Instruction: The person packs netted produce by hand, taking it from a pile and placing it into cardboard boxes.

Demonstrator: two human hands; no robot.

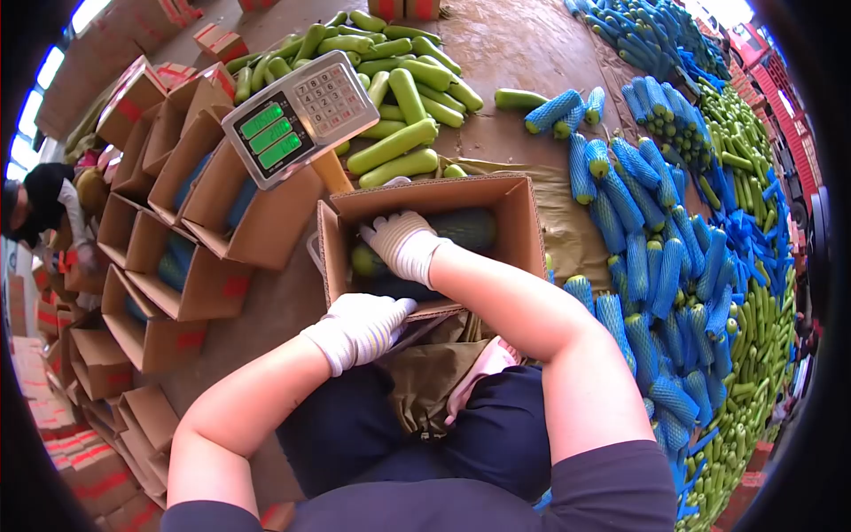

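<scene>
An open cardboard box [519,217] stands in front of my lap. Inside it lie long green gourds; the front one [364,262] shows its pale end, and a darker netted one [470,228] lies behind. My right hand [401,246], in a white striped knit glove, reaches into the box with its fingers bent over the front gourd. My left hand [362,330], gloved alike, is closed at the box's near left rim, its thumb pointing right. The box's near wall is partly hidden by my right forearm. A scale display [300,119] with lit green digits stands behind the box.
Bare green gourds [412,97] are heaped behind the scale. Gourds in blue nets [643,257] cover the floor at right, beside more bare ones [753,355]. Open boxes [182,275], some holding netted gourds, crowd the left. Another person [53,204] is at the far left.
</scene>
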